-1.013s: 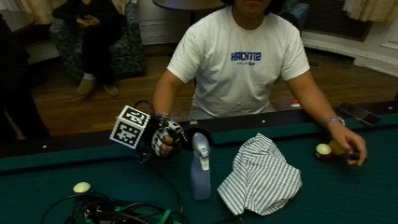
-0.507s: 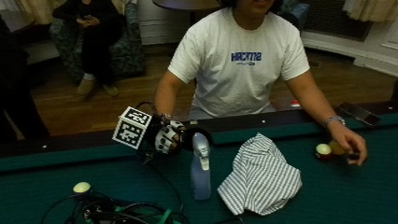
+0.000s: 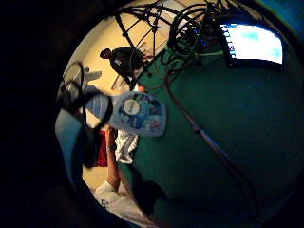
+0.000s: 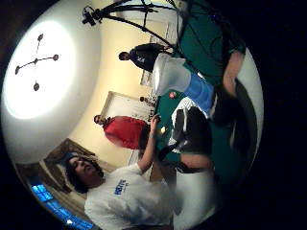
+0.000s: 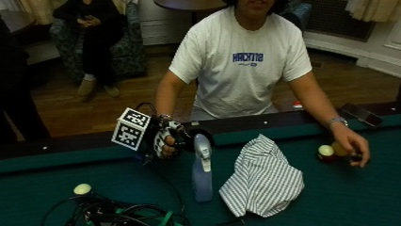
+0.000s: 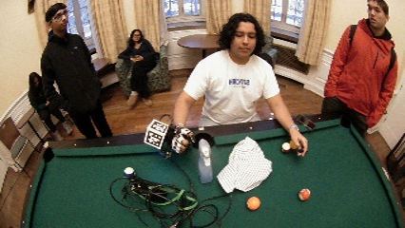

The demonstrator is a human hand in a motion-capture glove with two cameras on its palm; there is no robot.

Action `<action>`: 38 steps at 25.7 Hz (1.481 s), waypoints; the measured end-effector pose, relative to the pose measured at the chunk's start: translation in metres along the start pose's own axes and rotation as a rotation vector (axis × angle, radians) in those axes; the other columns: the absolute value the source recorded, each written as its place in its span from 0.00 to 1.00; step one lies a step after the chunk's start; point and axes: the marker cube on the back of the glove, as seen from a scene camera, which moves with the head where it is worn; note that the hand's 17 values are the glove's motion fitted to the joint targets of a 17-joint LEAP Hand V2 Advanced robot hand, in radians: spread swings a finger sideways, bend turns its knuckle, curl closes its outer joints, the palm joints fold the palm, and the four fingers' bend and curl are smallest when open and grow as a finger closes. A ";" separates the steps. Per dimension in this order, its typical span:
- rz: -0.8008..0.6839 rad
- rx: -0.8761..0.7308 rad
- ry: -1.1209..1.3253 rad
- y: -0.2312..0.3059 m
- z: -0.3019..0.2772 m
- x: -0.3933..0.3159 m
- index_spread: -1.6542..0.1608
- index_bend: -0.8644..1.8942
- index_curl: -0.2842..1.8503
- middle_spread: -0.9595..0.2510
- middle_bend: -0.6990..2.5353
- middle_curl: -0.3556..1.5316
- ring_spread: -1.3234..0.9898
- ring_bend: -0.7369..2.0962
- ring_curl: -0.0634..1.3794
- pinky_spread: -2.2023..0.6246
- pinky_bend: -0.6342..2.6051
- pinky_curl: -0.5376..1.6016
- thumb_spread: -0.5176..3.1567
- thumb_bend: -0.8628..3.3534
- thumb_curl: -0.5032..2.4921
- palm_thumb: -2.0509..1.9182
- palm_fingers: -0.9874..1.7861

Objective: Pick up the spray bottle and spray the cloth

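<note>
The spray bottle (image 5: pixel 202 172) stands upright on the green pool table (image 5: pixel 351 193), with the striped cloth (image 5: pixel 263 179) heaped just beside it. The gloved right hand (image 5: pixel 168 141) hovers close by the bottle's nozzle, fingers loosely curled, gripping nothing. The bare left hand (image 5: pixel 351 146) rests on a couple of billiard balls (image 5: pixel 325 151) near the far rail.

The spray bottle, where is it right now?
In the outside view the spray bottle stands upright on the green pool table, between the gloved right hand and the striped cloth.
</note>
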 end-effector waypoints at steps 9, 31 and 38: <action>0.005 -0.082 0.002 -0.011 0.026 -0.004 0.73 0.41 0.37 0.64 0.38 0.49 0.50 0.52 0.43 0.77 0.38 0.52 0.41 0.19 0.33 0.70 0.45; -0.010 0.052 -0.156 -0.084 0.093 -0.011 0.73 0.34 0.24 0.70 0.31 0.41 0.51 0.48 0.31 0.79 0.37 0.44 0.38 0.20 0.30 0.67 0.49; 0.068 0.019 -0.153 -0.091 0.100 -0.010 0.76 0.34 0.23 0.72 0.30 0.39 0.49 0.54 0.31 0.75 0.40 0.43 0.38 0.20 0.30 0.66 0.71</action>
